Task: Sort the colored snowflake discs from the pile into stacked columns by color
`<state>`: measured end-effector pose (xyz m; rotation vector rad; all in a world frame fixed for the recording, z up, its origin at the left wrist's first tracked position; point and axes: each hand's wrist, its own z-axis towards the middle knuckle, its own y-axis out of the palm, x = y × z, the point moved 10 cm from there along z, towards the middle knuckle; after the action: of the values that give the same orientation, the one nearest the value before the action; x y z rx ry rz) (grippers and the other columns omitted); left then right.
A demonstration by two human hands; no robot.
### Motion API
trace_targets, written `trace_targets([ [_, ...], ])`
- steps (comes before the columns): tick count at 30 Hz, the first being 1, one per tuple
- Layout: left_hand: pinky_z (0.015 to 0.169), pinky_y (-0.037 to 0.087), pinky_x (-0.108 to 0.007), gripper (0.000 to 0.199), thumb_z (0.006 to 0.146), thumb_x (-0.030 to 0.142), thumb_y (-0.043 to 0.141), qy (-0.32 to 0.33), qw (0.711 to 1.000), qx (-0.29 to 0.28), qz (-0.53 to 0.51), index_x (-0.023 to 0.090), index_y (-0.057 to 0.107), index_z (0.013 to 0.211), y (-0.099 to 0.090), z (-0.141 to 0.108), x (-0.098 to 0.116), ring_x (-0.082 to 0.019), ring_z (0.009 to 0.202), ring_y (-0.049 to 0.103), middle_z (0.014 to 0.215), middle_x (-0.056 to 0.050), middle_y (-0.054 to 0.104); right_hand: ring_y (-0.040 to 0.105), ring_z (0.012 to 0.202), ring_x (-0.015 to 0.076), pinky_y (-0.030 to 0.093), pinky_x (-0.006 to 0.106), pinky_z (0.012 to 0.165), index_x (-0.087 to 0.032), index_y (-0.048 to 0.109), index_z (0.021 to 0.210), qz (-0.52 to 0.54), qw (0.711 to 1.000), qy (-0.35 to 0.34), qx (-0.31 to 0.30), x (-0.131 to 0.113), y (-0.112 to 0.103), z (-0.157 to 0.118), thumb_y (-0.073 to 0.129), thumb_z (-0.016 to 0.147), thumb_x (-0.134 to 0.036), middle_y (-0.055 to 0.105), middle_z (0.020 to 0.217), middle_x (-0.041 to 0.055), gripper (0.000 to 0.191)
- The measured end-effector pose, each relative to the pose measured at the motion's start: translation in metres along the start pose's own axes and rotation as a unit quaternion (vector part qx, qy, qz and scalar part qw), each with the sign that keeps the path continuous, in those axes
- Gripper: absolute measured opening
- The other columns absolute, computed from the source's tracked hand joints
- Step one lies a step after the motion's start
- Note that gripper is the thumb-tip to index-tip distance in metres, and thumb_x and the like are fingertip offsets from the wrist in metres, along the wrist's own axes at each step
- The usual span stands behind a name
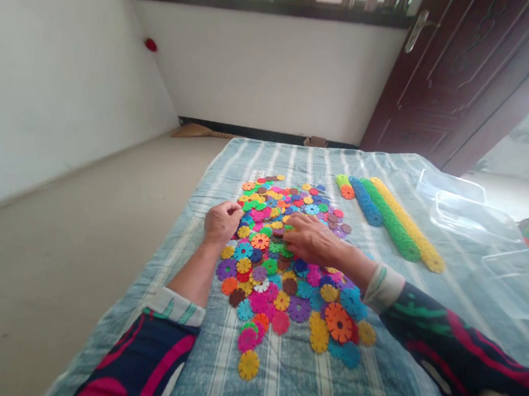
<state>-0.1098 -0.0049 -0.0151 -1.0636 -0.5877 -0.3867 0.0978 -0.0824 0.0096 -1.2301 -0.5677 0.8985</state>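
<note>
"Starting at the near side, what is found at the heap of multicoloured, notched plastic discs?"

"One round yellow plastic disc at its near end. The bare right hand is over its middle, fingers bent and close together; I cannot tell whether they grip a disc. The bare left hand is at its left edge, fingertips drawn narrow; any content cannot be confirmed."

"Handling advice?"

"The discs overlap, so in my judgement each should be slid flat off its neighbours, then pinched by the rim. Wrists low; a raking palm could scatter the edges."

"And beyond?"

"Right of the heap, long rows of yellow, green and blue discs. Sleeves should clear them."
</note>
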Motion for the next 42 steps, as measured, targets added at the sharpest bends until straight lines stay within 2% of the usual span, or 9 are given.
trace_targets([
  [3, 0.072, 0.048, -0.025, 0.021, 0.073, 0.031, 0.055, 0.002, 1.0, 0.001, 0.003, 0.02, 0.072, 0.077, -0.001, -0.001, 0.002, -0.018, 0.073, 0.067, 0.076, -0.002, 0.074, 0.048, 0.098, 0.0213, 0.041, 0.036, 0.086, -0.021, 0.069, 0.101, 0.02, 0.999, 0.036, 0.03, 0.005, -0.009, -0.003, 0.055, 0.089, -0.017, 0.056, 0.101, 0.008, 0.019],
  [10, 0.073, 0.048, -0.024, 0.019, 0.073, 0.03, 0.056, 0.001, 1.0, -0.004, 0.0, 0.02, 0.072, 0.076, -0.001, -0.004, 0.003, -0.018, 0.072, 0.066, 0.075, -0.001, 0.074, 0.043, 0.118, 0.0268, 0.039, 0.041, 0.095, -0.026, 0.068, 0.106, 0.043, 0.991, -0.128, -0.016, -0.086, 0.002, -0.001, 0.062, 0.089, -0.037, 0.054, 0.118, 0.009, 0.021],
  [12, 0.073, 0.048, -0.024, 0.019, 0.074, 0.03, 0.056, 0.003, 1.0, -0.004, 0.003, 0.02, 0.072, 0.077, -0.001, -0.004, 0.003, -0.018, 0.072, 0.066, 0.075, -0.002, 0.074, 0.042, 0.12, 0.0278, 0.039, 0.043, 0.095, -0.026, 0.067, 0.109, 0.023, 0.993, -0.115, -0.022, -0.08, 0.007, 0.004, 0.062, 0.089, -0.037, 0.053, 0.12, 0.01, 0.023],
  [18, 0.072, 0.047, -0.025, 0.019, 0.074, 0.03, 0.056, -0.008, 1.0, -0.011, 0.005, 0.02, 0.072, 0.076, 0.0, -0.003, 0.001, -0.018, 0.073, 0.066, 0.075, -0.001, 0.074, 0.046, 0.111, 0.025, 0.041, 0.041, 0.094, -0.024, 0.07, 0.101, -0.017, 1.0, 0.016, -0.001, 0.002, 0.005, 0.01, 0.064, 0.088, -0.025, 0.057, 0.106, 0.0083, 0.015],
  [22, 0.07, 0.047, -0.025, 0.019, 0.074, 0.029, 0.055, -0.009, 1.0, -0.014, 0.005, 0.019, 0.072, 0.075, 0.001, -0.003, 0.001, -0.018, 0.072, 0.066, 0.074, -0.002, 0.074, 0.046, 0.109, 0.0256, 0.043, 0.041, 0.091, -0.023, 0.071, 0.099, -0.028, 0.997, 0.064, 0.024, 0.03, -0.005, 0.005, 0.061, 0.087, -0.018, 0.056, 0.107, 0.0096, 0.016],
  [25, 0.07, 0.046, -0.025, 0.019, 0.073, 0.029, 0.056, -0.011, 1.0, -0.012, 0.001, 0.019, 0.072, 0.077, 0.001, -0.003, 0.0, -0.018, 0.071, 0.066, 0.076, -0.002, 0.074, 0.046, 0.11, 0.0262, 0.044, 0.041, 0.091, -0.021, 0.071, 0.099, -0.022, 0.997, 0.063, 0.03, 0.02, -0.011, 0.003, 0.059, 0.088, -0.016, 0.056, 0.108, 0.0106, 0.017],
  [32, 0.072, 0.046, -0.025, 0.019, 0.075, 0.029, 0.055, -0.003, 1.0, -0.017, -0.008, 0.02, 0.071, 0.076, 0.001, -0.005, 0.0, -0.018, 0.073, 0.066, 0.077, -0.002, 0.074, 0.042, 0.126, 0.0277, 0.04, 0.045, 0.1, -0.025, 0.068, 0.104, 0.044, 0.995, -0.085, 0.002, -0.06, 0.005, -0.005, 0.061, 0.089, -0.043, 0.055, 0.123, 0.0101, 0.024],
  [39, 0.071, 0.046, -0.025, 0.018, 0.076, 0.027, 0.055, -0.006, 1.0, -0.013, -0.007, 0.021, 0.071, 0.076, 0.001, -0.007, -0.001, -0.017, 0.072, 0.065, 0.077, -0.002, 0.074, 0.046, 0.117, 0.0281, 0.043, 0.045, 0.096, -0.019, 0.069, 0.091, -0.012, 1.0, -0.006, 0.016, -0.033, 0.005, 0.004, 0.061, 0.09, -0.03, 0.058, 0.111, 0.0126, 0.014],
  [42, 0.07, 0.046, -0.025, 0.018, 0.076, 0.027, 0.054, -0.008, 1.0, -0.015, -0.006, 0.021, 0.071, 0.076, 0.001, -0.007, -0.001, -0.017, 0.071, 0.065, 0.076, -0.002, 0.074, 0.045, 0.118, 0.0283, 0.043, 0.045, 0.094, -0.02, 0.068, 0.096, -0.018, 0.999, -0.024, 0.023, -0.047, 0.004, 0.018, 0.062, 0.09, -0.033, 0.057, 0.112, 0.0121, 0.015],
])
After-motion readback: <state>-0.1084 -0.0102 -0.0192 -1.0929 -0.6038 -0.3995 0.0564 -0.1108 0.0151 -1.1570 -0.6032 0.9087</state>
